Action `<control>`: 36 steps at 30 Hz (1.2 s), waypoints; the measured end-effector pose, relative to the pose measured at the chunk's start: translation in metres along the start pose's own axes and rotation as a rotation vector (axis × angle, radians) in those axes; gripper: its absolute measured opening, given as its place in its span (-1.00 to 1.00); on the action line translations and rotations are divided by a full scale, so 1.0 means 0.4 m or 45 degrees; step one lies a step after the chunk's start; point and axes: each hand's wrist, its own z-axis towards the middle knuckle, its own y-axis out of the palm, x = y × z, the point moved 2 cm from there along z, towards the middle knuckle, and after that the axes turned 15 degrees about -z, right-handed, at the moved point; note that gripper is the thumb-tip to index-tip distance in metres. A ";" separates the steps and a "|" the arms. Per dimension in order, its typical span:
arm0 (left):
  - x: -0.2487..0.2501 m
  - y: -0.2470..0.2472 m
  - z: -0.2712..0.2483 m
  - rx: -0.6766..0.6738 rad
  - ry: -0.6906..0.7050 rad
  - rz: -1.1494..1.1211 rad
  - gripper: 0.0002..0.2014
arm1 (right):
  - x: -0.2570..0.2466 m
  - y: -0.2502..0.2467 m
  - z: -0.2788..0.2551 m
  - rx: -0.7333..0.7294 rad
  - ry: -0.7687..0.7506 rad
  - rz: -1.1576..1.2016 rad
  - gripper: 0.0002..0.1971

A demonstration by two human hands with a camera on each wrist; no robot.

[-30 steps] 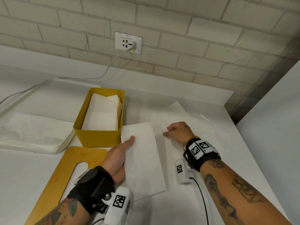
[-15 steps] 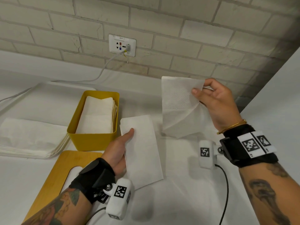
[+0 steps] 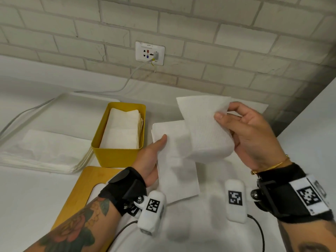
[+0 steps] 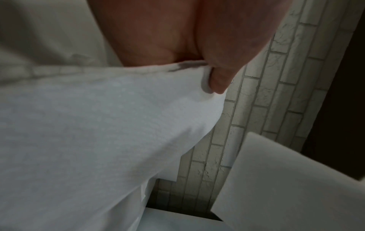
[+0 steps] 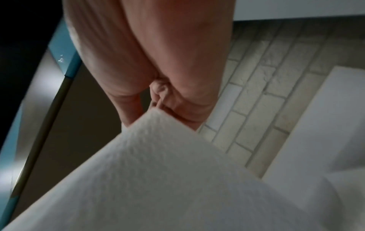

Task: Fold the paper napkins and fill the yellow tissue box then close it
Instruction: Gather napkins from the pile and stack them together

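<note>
The yellow tissue box (image 3: 116,157) stands open at centre left, with folded napkins (image 3: 123,131) stacked inside. Just right of it my left hand (image 3: 160,144) holds a folded napkin (image 3: 178,175) by its left edge, thumb on top; the other fingers are hidden under the paper. The left wrist view shows that thumb (image 4: 221,81) pressed onto the white napkin (image 4: 98,132). My right hand (image 3: 223,113) is raised above the table and pinches the top edges of a second napkin (image 3: 205,135), which hangs doubled over. It fills the lower right wrist view as white paper (image 5: 158,171).
A wooden lid (image 3: 81,190) with a cut-out slot lies in front of the box. A stack of unfolded napkins (image 3: 45,153) sits at the left. More flat napkins (image 3: 254,106) lie behind my right hand. A brick wall with a socket (image 3: 150,55) and cable runs behind; a white panel (image 3: 312,115) stands at the right.
My right hand picked a napkin up off the table on the right, lifted it, then brought it nearer the left hand. The left hand kept hold of the folded napkin.
</note>
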 end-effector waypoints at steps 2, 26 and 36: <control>-0.005 0.012 -0.004 -0.050 -0.019 0.021 -0.60 | 0.051 0.034 0.004 0.025 0.072 -0.125 -0.82; -0.039 0.004 -0.003 -0.037 -0.045 0.081 -0.55 | 0.240 0.117 -0.027 0.154 0.385 -0.379 -0.68; -0.008 -0.020 0.019 0.129 0.087 0.022 -0.64 | 0.322 0.045 -0.189 -0.348 0.673 -0.563 -0.44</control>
